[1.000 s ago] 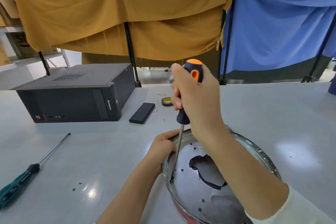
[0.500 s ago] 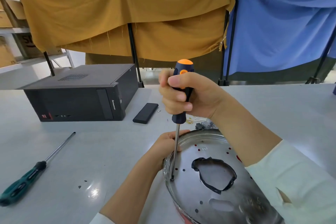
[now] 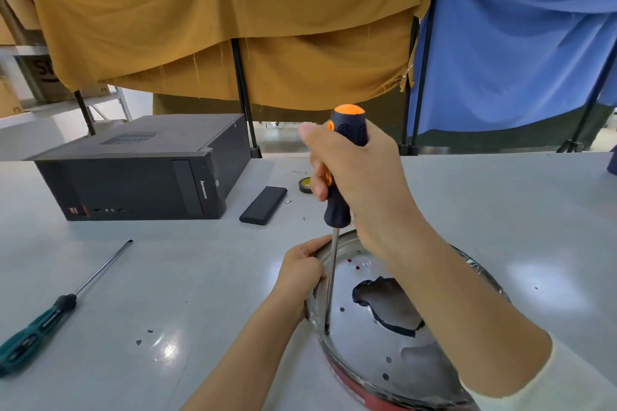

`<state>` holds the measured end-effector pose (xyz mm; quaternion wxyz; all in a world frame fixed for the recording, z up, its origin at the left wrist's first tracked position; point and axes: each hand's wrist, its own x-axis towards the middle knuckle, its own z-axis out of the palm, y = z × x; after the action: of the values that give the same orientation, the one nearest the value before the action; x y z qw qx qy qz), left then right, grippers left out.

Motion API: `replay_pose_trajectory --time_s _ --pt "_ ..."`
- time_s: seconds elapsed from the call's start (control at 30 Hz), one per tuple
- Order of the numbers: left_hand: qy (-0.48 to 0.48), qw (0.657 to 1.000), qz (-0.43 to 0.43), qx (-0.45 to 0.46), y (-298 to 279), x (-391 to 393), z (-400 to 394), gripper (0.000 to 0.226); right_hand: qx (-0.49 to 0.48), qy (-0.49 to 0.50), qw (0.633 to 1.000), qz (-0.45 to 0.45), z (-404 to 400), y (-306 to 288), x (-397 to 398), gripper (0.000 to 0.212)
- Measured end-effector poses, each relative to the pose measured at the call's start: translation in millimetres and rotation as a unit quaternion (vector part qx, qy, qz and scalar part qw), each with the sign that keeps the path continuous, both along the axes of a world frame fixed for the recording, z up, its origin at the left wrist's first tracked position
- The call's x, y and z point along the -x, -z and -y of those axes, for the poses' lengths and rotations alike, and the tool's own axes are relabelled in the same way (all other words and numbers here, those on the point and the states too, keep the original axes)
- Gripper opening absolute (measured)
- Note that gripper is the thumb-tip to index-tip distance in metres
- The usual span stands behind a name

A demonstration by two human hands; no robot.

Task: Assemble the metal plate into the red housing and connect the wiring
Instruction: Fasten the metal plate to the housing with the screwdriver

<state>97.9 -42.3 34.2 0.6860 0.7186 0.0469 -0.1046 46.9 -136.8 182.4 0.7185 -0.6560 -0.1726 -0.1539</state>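
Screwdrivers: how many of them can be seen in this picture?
2. The orange-and-black screwdriver stands upright in the right hand, its tip on the metal plate. The green-handled screwdriver lies on the table at the left.

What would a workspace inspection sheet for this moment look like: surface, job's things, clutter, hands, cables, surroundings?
Surface: grey table, small dark specks near its front left.
Job's things: metal plate sits in the red housing; orange-black screwdriver upright, tip at a plate hole.
Clutter: green screwdriver, computer case, black slab, tape roll.
Hands: right hand grips the screwdriver handle; left hand holds the plate's rim.
Cables: nothing seen.
Surroundings: mustard cloth and blue cloth hung on stands.
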Motion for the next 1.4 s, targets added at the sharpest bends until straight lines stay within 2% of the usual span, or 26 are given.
replay_pose_trajectory --time_s 0.07,0.1,0.13,0.23,0.3,0.4,0.47,0.63,0.7,0.77,0.83,0.9,0.97,1.03,1.1,1.17,1.27,1.33,1.4 --pt "0.006 1.0 0.003 0.0 -1 0 -1 0.062 0.023 -0.151 0.988 -0.005 9 -4 -5 0.021" --pt "0.016 1.0 0.003 -0.003 -2 0 -2 0.061 0.029 -0.237 0.971 -0.003 14 -5 -10 0.015" --pt "0.03 1.0 0.002 -0.009 -4 0 -2 0.059 0.032 -0.322 0.946 -0.001 18 -5 -14 0.012" --pt "0.08 0.997 0.002 -0.022 -9 -2 -5 0.055 -0.003 -0.536 0.844 -0.015 17 0 -25 0.021" --pt "0.102 0.994 -0.003 -0.025 -12 -4 -6 0.056 -0.031 -0.609 0.792 -0.031 11 2 -31 0.02" --pt "0.129 0.991 -0.004 -0.037 -13 -8 -8 0.066 -0.052 -0.649 0.756 -0.065 6 2 -40 0.018" --pt "0.123 0.992 -0.002 -0.036 -11 -10 -10 0.068 -0.046 -0.623 0.777 -0.076 5 0 -42 0.015" --pt "0.095 0.995 0.012 -0.042 -3 -13 -12 0.07 -0.02 -0.441 0.896 -0.049 -5 -2 -25 0.023" --pt "0.088 0.994 0.008 -0.057 -4 -13 -12 0.065 -0.028 -0.326 0.945 -0.03 -10 1 -15 0.029" --pt "0.071 0.994 0.017 -0.086 -6 -8 -10 0.04 -0.064 -0.168 0.984 -0.011 -14 7 -8 0.033" --pt "0.062 0.995 0.031 -0.078 -4 -2 -7 0.016 -0.091 -0.023 0.995 0.014 -14 12 -3 0.032" --pt "0.048 0.998 0.023 -0.045 -4 2 -2 0.019 -0.077 0.04 0.996 0.034 -12 14 1 0.03" --pt "0.029 0.999 0.01 -0.035 -3 2 -2 0.013 -0.036 0.027 0.998 0.037 -7 12 0 0.027" --pt "0.044 0.999 0.005 -0.032 -3 0 -5 0.048 -0.016 -0.07 0.997 0.007 1 7 -6 0.02" --pt "0.051 0.998 0.004 -0.046 -6 -3 -6 0.064 -0.027 -0.22 0.974 -0.043 8 0 -15 0.011" --pt "0.07 0.996 0.0 -0.049 -7 -6 -7 0.067 -0.031 -0.33 0.941 -0.065 13 -4 -23 0.01" --pt "0.112 0.992 0.002 -0.055 -7 -13 -11 0.069 -0.02 -0.442 0.895 -0.049 13 -6 -30 0.005" --pt "0.128 0.99 -0.003 -0.061 -7 -15 -13 0.069 -0.008 -0.494 0.868 -0.048 10 -6 -31 0.02" --pt "0.125 0.99 0.0 -0.059 -7 -15 -14 0.068 -0.011 -0.501 0.864 -0.052 4 -5 -31 0.019"
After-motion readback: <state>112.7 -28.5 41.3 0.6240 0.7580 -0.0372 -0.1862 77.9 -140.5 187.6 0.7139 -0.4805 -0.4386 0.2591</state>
